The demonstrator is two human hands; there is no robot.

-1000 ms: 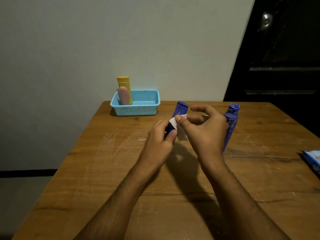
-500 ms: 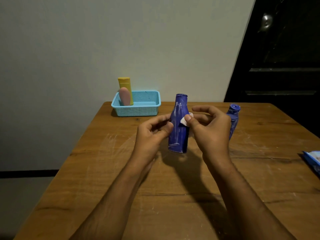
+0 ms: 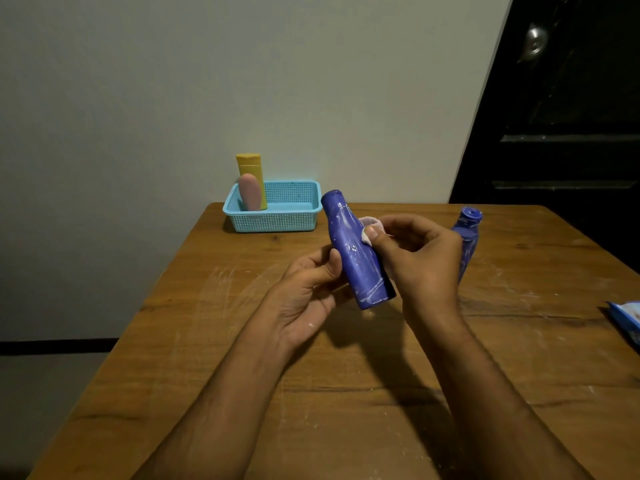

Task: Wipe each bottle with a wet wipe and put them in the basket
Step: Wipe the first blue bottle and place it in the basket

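Wiping step in hand, third bottle by the look of it. Blue bottle (image 3: pixel 356 251) held between both hands above the table (image 3: pixel 173 341), tilted, cap end leaning away and left, white streaks left on its side. Left hand (image 3: pixel 308 292) palm-up, thumb and curled fingers gripping the lower body. Right hand (image 3: pixel 419 261) pinching a small wad of wet wipe (image 3: pixel 369 227), thumb pressing it to the bottle's right shoulder. Basket (image 3: pixel 277 216) well beyond the left hand, yellow bottle (image 3: pixel 251 174) and pink bottle (image 3: pixel 250 192) upright inside. Second blue bottle (image 3: pixel 467 240) upright just behind the right hand, unwiped probably. Wipe packet (image 3: pixel 627 320) far right. Next, likely: more strokes down the streaked side while turning, then a reach forward-left to the basket.
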